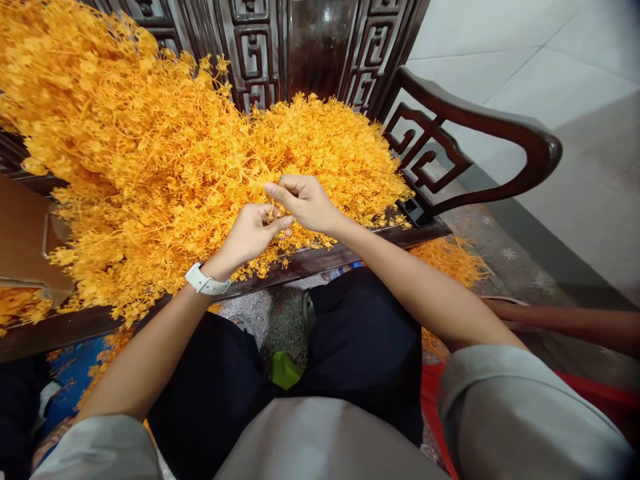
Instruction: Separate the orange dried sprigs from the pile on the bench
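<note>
Leaning in at the near edge of a dark wooden bench [310, 263], fingertips close together, right above the near side of a heap of orange flowers [165, 153]; pinching a fine orange sprig [271, 210] in the left hand [253, 230], thumb pressed towards curled fingers; pinching just beyond with the right hand [310, 203], thumb against forefinger, at the same sprig or a neighbouring stem, too tangled to make out which; narrow grips on both sides, presumably to suit something too thin for a whole palm; holding the sprig low and central, between both hands, probably for a clear view from above and a short reach to the heap; wearing a white watch [207, 280] on the left wrist, well back from the strands; piled highest towards the far left, against the carved back [320, 47], perhaps to use the bench as a big catch-all; bounded on the right by a curved armrest [540, 150], likely handy against spilling; over on the left, at the bench, a cardboard box [30, 240]; down on the floor to the right, loose orange strands [447, 260], possibly fallen from the seat, with another person's bare limb [575, 323] just beside.
</note>
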The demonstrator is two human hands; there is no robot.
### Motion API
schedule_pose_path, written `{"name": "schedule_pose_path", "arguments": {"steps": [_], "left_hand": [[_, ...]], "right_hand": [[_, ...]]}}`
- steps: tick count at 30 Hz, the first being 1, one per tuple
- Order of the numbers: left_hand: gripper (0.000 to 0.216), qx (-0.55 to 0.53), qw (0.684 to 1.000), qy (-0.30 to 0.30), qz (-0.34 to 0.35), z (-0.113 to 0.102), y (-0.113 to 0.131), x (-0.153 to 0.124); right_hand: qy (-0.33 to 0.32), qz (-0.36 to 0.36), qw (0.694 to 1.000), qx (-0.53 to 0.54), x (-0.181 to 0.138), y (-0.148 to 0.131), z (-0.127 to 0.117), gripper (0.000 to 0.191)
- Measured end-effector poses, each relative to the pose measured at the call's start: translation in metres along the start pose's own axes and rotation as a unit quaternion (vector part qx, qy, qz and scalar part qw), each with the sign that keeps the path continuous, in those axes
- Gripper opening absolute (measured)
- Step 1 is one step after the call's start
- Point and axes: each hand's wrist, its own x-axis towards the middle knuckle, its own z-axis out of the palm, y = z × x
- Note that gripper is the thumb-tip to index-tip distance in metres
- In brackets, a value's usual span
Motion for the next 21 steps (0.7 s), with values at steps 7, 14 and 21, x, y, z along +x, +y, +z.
{"name": "schedule_pose_path", "arguments": {"steps": [7,14,21], "left_hand": [[0.037,0.039,0.994,-0.097,0.015,-0.014,0.017,-0.002],[0.044,-0.094,0.983,-0.158,-0.018,-0.02,0.025,-0.011],[0.052,-0.25,0.964,-0.094,-0.014,-0.02,0.022,-0.014]], "right_hand": [[-0.093,0.064,0.991,0.075,0.001,-0.012,0.007,0.069],[-0.066,0.132,0.972,0.181,-0.007,-0.026,0.022,0.066],[-0.027,0.126,0.956,0.262,-0.017,-0.063,0.021,0.068]]}}
